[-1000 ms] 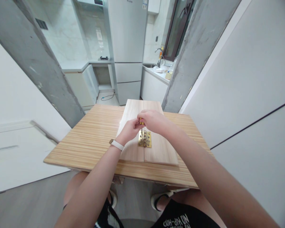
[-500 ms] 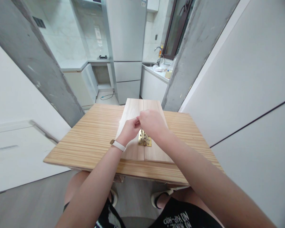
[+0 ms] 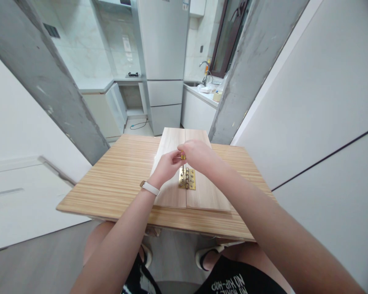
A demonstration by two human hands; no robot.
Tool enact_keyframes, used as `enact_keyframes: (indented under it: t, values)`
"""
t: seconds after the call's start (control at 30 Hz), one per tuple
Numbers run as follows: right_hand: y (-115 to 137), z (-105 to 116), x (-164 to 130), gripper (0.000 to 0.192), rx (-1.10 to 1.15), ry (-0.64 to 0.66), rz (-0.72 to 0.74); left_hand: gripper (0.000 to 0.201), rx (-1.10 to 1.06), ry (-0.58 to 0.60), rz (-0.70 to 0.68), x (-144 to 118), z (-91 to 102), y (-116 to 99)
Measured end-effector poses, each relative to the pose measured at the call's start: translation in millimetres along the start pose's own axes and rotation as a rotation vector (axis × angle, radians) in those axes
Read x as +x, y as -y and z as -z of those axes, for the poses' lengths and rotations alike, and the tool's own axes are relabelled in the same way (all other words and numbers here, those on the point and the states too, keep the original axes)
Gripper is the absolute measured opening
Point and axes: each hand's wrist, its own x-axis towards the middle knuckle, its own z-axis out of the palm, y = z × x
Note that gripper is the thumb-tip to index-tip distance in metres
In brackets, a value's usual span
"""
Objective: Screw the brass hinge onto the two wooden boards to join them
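Two pale wooden boards lie side by side on the table, and a brass hinge with several screws spans their seam. A small screwdriver with a yellow handle stands upright over the hinge's left leaf, its thin shaft pointing down at the leaf's upper part. My right hand is closed round the top of the handle from above. My left hand, with a white-banded watch on the wrist, has its fingers closed at the side of the screwdriver, just below the right hand. The fingertips are partly hidden.
The boards rest on a striped wooden table, its front edge close to my knees. Beyond it stand a fridge, a counter with a sink tap and low cabinets. Grey posts and white panels flank both sides.
My right hand has turned and shifted slightly, so the yellow handle and shaft of the screwdriver now show between the hands. The boards and hinge lie as before.
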Motion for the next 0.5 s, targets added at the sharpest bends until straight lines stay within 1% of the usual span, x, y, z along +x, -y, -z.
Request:
enact_keyframes:
  t: [0.07,0.13,0.2,0.27,0.33,0.37,0.43,0.5]
  values:
    - [-1.9,-0.8,0.0,0.018,0.013,-0.005,0.025,0.018,-0.047,0.042,-0.018,0.5,2.2,-0.5]
    - [-4.3,-2.8,0.0,0.02,0.027,-0.012,0.044,0.017,-0.047,0.072,-0.046,0.4,3.4,0.7]
    - [-6.6,-4.9,-1.0,0.019,0.032,-0.017,0.055,0.017,0.015,0.061,-0.068,-0.9,3.6,2.0]
    - [-7.2,-5.3,-3.5,0.016,0.036,-0.018,0.044,0.017,0.114,0.023,-0.085,-2.9,3.5,2.0]
    - [-4.8,-2.9,-6.9,0.012,0.042,-0.038,-0.012,0.011,0.23,-0.004,-0.098,-4.5,3.2,0.5]
    - [-2.2,-0.7,-8.4,0.014,0.038,-0.06,-0.061,0.008,0.28,-0.008,-0.105,-4.9,3.1,-0.5]
    - [4.9,4.3,-10.6,0.031,0.007,-0.115,-0.182,0.01,0.334,-0.009,-0.113,-4.8,2.7,-2.0]
    - [13.4,8.5,-10.7,0.042,-0.033,-0.14,-0.29,0.01,0.321,-0.02,-0.108,-4.0,1.9,-2.4]
